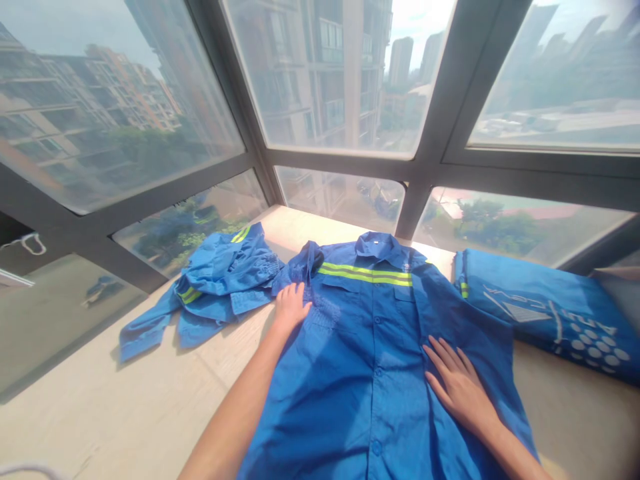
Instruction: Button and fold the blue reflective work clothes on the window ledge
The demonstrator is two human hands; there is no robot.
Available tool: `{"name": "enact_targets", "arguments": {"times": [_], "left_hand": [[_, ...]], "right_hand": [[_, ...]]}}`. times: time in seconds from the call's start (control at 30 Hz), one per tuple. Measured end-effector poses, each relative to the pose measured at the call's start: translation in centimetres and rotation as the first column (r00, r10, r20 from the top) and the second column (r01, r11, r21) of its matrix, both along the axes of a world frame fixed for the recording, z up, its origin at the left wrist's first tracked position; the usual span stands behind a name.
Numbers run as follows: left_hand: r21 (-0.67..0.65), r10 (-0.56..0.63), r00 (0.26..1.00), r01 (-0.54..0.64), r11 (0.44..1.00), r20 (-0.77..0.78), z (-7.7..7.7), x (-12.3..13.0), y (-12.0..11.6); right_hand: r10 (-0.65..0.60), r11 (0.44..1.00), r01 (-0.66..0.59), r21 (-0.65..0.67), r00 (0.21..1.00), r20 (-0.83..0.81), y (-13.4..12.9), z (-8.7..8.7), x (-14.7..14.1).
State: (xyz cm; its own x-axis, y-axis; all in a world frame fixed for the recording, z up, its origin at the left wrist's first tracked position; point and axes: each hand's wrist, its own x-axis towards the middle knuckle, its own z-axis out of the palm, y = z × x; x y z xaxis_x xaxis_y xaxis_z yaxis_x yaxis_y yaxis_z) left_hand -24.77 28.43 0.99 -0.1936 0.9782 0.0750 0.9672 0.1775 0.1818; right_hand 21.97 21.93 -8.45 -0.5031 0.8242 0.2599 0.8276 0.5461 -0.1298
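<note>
A blue work shirt [345, 373] lies spread front side up, its collar toward the windows and a yellow-green reflective band across the chest. At the shirt's left edge, by the sleeve, my left hand [291, 308] rests with the fingers stretched and the thumb apart. My right hand [457, 380] lies flat on the right side of the shirt, fingers spread over the fabric near the right sleeve. Neither hand shows anything gripped. The shirt's lower hem runs out of view at the bottom.
A second blue garment [215, 287] with reflective strips lies crumpled on the left. Along the right side is a folded blue bag or cover [545, 307] with white print. Grey window frames [340, 161] enclose the pale surface [165, 400] at the back and left.
</note>
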Motion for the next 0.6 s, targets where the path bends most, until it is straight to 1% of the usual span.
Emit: {"name": "enact_targets", "arguments": {"times": [0.07,0.13,0.2,0.27,0.33,0.37,0.43,0.5,0.6], "left_hand": [[-0.002,0.038,0.998,-0.038,0.999,0.04,0.0,-0.5,2.3],[0.028,0.07,0.993,-0.073,0.997,0.091,-0.1,-1.3,3.7],[0.071,0.106,0.98,-0.119,0.99,0.166,0.1,-2.4,4.6],[0.131,0.145,0.955,-0.183,0.974,0.26,1.0,-3.6,5.7],[0.214,0.179,0.914,-0.269,0.939,0.364,2.8,-5.1,7.0],[0.261,0.186,0.89,-0.313,0.913,0.416,4.0,-6.1,7.7],[0.347,0.169,0.842,-0.384,0.856,0.513,7.4,-8.5,8.9],[0.408,0.106,0.803,-0.406,0.817,0.586,11.6,-11.6,9.7],[0.496,-0.046,0.781,-0.35,0.795,0.623,18.7,-16.8,10.0]], "right_hand": [[0.0,1.0,0.0,0.004,1.0,0.001,0.0,0.0,0.0],[-0.002,1.0,0.002,0.006,1.0,0.004,0.0,0.0,0.0],[-0.005,1.0,0.005,0.007,1.0,0.007,-0.1,0.0,-0.1],[-0.007,1.0,0.007,0.007,1.0,0.008,-0.1,0.0,-0.1],[-0.009,1.0,0.009,0.004,1.0,0.004,-0.1,0.1,-0.2],[-0.009,1.0,0.009,0.002,1.0,0.0,-0.1,0.1,-0.2],[-0.006,1.0,0.006,-0.003,1.0,-0.007,-0.1,0.2,-0.2],[-0.003,1.0,0.003,-0.005,1.0,-0.012,-0.1,0.1,-0.2],[0.006,1.0,-0.006,0.0,1.0,-0.012,0.0,-0.1,-0.1]]}}
